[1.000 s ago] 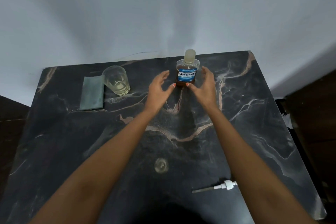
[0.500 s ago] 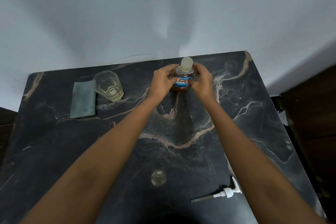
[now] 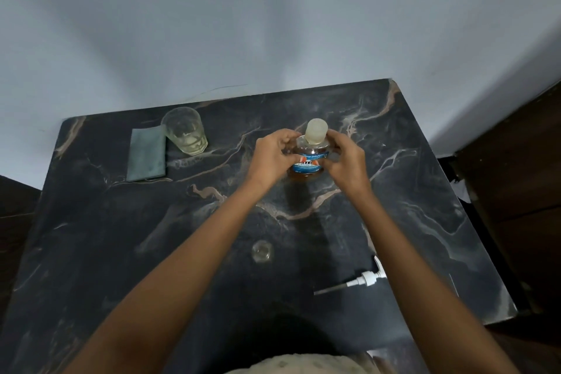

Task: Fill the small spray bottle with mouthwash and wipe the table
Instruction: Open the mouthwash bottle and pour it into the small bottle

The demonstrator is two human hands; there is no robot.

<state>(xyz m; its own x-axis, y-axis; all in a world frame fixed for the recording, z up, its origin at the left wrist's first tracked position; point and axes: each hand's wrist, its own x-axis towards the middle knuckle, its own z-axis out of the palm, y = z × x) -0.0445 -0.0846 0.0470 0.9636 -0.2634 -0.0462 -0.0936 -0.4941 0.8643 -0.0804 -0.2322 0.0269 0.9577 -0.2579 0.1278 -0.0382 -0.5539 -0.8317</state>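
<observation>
A pale grey wall (image 3: 273,24) stands behind the dark marble tabletop (image 3: 121,237) with its light veins. At the far left a folded grey-green cloth (image 3: 146,155) lies flat, and just beside it, touching its right edge, a clear glass (image 3: 185,130) stands upright. In the middle my left hand (image 3: 271,156) curls its fingers round the left side of the mouthwash bottle (image 3: 312,149), and my right hand (image 3: 347,161) grips its right side in the same way. The bottle is upright, with its pale cap on and amber liquid inside. Nearer to me, between my forearms, the small spray bottle (image 3: 262,251) stands upright. To its right the white spray pump (image 3: 365,279) lies on its side, partly hidden by my right forearm.
</observation>
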